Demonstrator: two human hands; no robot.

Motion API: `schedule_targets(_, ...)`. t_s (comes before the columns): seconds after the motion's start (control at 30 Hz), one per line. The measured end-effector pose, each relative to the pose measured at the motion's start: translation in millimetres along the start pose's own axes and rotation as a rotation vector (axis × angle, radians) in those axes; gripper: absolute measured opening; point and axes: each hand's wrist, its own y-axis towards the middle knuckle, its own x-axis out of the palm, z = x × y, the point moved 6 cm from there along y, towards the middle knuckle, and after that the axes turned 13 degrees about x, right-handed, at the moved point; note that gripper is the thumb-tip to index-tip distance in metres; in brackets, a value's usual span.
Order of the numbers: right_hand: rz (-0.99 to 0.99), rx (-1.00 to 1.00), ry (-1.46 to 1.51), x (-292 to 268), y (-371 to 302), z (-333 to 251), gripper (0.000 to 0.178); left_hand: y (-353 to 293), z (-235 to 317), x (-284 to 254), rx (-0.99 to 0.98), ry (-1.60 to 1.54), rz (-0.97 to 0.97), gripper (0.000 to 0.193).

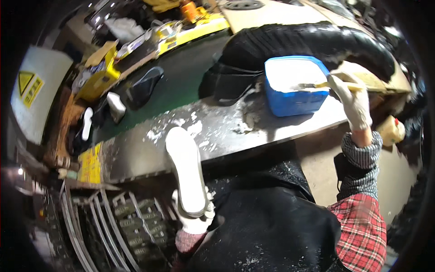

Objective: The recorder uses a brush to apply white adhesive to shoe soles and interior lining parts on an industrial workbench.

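Observation:
My left hand (195, 221), in a white glove, grips the heel end of a shoe sole (186, 170). Its upward face is white and its edge grey; the toe end points away, over the bench's near edge. My right hand (352, 97), gloved too, is closed on the pale handle of a brush (320, 85). The brush's bristle end rests at the white paste (294, 70) inside a blue square tub (294, 103), which stands on the bench to the right.
White smears mark the metal bench edge (136, 149). Behind the tub lies a curved heap of glossy black pieces (290, 41). Farther left are a dark shoe upper (146, 86), small white pieces (116, 106) and yellow boxes (102, 79). A metal rack (106, 226) stands lower left.

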Motion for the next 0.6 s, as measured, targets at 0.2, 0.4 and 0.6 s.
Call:
schedule_targets(0.2,-0.577,-0.476,0.343,156.5,-84.8,-102.4,0.022,25.6,12.6,-7.7,0.145,-0.035,-0.016,0.1)
schedule_targets(0.4,-0.824,0.097,0.572,301.7,-54.2,-87.8,0.024,11.3,28.5,-68.3,-0.008,-0.088,-0.339,0.082)
schedule_targets(0.6,-1.098,-0.074,0.568,251.3,-100.8,-87.7,0.015,12.0,31.9,-130.9,0.153,0.13,-0.258,0.09)
